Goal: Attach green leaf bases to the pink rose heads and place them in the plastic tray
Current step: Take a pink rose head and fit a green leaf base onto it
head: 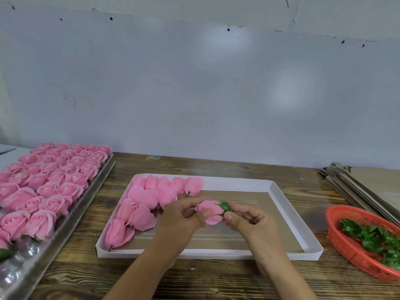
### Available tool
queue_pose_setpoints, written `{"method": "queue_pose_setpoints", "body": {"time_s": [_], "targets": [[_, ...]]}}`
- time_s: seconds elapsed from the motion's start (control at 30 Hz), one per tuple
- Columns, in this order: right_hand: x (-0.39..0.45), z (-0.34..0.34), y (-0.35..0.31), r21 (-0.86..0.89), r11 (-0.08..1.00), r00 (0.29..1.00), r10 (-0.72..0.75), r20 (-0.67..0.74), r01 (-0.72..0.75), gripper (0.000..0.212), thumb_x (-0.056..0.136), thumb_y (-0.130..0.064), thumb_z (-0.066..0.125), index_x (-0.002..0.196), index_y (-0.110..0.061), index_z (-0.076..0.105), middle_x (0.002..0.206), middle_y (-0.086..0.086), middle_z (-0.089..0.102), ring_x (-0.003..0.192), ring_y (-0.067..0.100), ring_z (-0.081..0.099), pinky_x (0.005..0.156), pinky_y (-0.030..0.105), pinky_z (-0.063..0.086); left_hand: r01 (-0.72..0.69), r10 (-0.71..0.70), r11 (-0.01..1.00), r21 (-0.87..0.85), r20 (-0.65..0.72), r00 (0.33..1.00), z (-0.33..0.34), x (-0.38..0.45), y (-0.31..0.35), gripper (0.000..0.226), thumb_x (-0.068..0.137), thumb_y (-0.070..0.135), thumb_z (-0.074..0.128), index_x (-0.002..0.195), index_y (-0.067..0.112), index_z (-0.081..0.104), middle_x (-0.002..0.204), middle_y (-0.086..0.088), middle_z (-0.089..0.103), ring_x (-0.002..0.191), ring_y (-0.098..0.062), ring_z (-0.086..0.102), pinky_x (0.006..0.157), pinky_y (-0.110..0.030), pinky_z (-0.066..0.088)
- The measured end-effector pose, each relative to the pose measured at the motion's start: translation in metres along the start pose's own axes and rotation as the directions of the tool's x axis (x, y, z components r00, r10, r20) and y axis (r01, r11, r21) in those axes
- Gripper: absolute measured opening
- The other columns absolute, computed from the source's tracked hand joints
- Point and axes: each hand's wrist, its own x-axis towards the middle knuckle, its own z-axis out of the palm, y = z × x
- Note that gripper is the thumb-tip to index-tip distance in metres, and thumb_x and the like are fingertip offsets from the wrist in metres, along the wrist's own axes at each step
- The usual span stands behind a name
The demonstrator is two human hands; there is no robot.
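Both hands hold one pink rose head (209, 211) above the white cardboard tray (290, 213). My left hand (181, 215) grips the petals from the left. A green leaf base (225, 206) sits against the rose's right end, pinched there by my right hand (249, 219). Several loose pink rose heads (142, 202) lie on their sides in the left part of the white tray. At the far left a clear plastic tray (65, 224) holds several upright pink roses (49, 176) in rows. More green leaf bases (372, 237) fill a red mesh basket (346, 241) at the right.
Flat brown cardboard sheets (363, 182) are stacked at the back right. A grey wall (194, 83) rises behind the wooden table (194, 276). The plastic tray's near cups (13, 271) show no roses.
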Motion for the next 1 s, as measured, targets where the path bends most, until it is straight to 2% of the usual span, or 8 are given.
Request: {"method": "queue_pose_setpoints", "body": {"time_s": [0.07, 0.2, 0.4, 0.53, 0.6, 0.73, 1.0], "targets": [[-0.0003, 0.0001, -0.0001, 0.013, 1.000, 1.000, 0.005, 0.006, -0.005, 0.023, 0.064, -0.001, 0.077, 0.086, -0.009, 0.076, 0.081, 0.010, 0.077, 0.071, 0.010, 0.072, 0.064, 0.017, 0.056, -0.044, 0.045, 0.998, 0.051, -0.014, 0.999, 0.0010, 0.0000, 0.0007, 0.032, 0.087, 0.006, 0.073, 0.096, 0.035, 0.080, 0.104, 0.008, 0.078, 0.098, -0.009, 0.073, 0.076, -0.020, 0.058], [-0.0014, -0.0002, -0.0002, -0.043, 0.999, 0.998, 0.000, 0.061, 0.002, 0.031, 0.073, 0.014, 0.072, 0.093, -0.009, 0.075, 0.088, 0.006, 0.078, 0.080, 0.009, 0.074, 0.071, 0.015, 0.055, -0.040, 0.042, 0.997, 0.072, -0.028, 0.999, -0.0016, 0.0021, -0.0018, 0.030, 0.089, 0.004, 0.071, 0.098, 0.031, 0.080, 0.102, 0.006, 0.078, 0.095, -0.011, 0.073, 0.072, -0.021, 0.058], [-0.0012, 0.0001, -0.0002, -0.129, 0.992, 0.999, 0.002, 0.042, 0.004, 0.027, 0.077, 0.013, 0.072, 0.092, -0.009, 0.075, 0.080, 0.004, 0.078, 0.072, 0.006, 0.071, 0.068, 0.015, 0.055, -0.062, 0.065, 0.983, 0.174, -0.013, 0.998, -0.0027, 0.0028, -0.0050, 0.025, 0.088, 0.008, 0.074, 0.103, 0.027, 0.079, 0.101, 0.012, 0.078, 0.094, -0.010, 0.073, 0.075, -0.024, 0.060], [-0.0004, 0.0000, 0.0021, -0.204, 0.978, 0.999, -0.042, 0.028, 0.047, 0.030, 0.073, 0.012, 0.076, 0.097, -0.006, 0.076, 0.088, 0.013, 0.077, 0.080, 0.019, 0.070, 0.080, 0.025, 0.058, -0.019, 0.028, 0.988, 0.150, -0.056, 0.998, -0.0005, 0.0032, -0.0067, 0.029, 0.089, 0.008, 0.072, 0.095, 0.036, 0.079, 0.096, 0.011, 0.078, 0.091, -0.010, 0.073, 0.072, -0.024, 0.060], [-0.0008, 0.0014, 0.0015, -0.163, 0.986, 0.999, -0.024, 0.030, 0.028, 0.030, 0.074, 0.011, 0.075, 0.095, -0.010, 0.076, 0.086, 0.015, 0.077, 0.078, 0.017, 0.071, 0.077, 0.024, 0.058, 0.005, 0.002, 0.995, 0.102, -0.063, 0.998, 0.0002, 0.0031, -0.0068, 0.030, 0.090, 0.007, 0.072, 0.093, 0.035, 0.080, 0.097, 0.009, 0.079, 0.092, -0.010, 0.073, 0.073, -0.024, 0.059], [-0.0030, 0.0038, 0.0005, -0.020, 1.000, 0.999, 0.018, 0.027, -0.018, 0.022, 0.081, 0.004, 0.068, 0.094, -0.013, 0.076, 0.087, 0.009, 0.078, 0.074, 0.013, 0.073, 0.066, 0.021, 0.058, 0.025, -0.026, 1.000, -0.009, -0.061, 0.998, -0.0011, 0.0027, -0.0057, 0.022, 0.090, 0.005, 0.070, 0.104, 0.020, 0.080, 0.104, 0.002, 0.078, 0.100, -0.015, 0.073, 0.081, -0.029, 0.060], [-0.0033, 0.0034, 0.0009, -0.062, 0.998, 1.000, 0.016, 0.006, -0.016, 0.028, 0.088, 0.009, 0.061, 0.089, -0.014, 0.077, 0.080, 0.010, 0.077, 0.067, 0.010, 0.071, 0.061, 0.019, 0.056, 0.008, -0.008, 1.000, 0.006, -0.022, 1.000, 0.0007, 0.0015, -0.0043, 0.021, 0.087, 0.006, 0.074, 0.102, 0.018, 0.081, 0.103, 0.002, 0.078, 0.098, -0.016, 0.073, 0.081, -0.029, 0.060]]}}
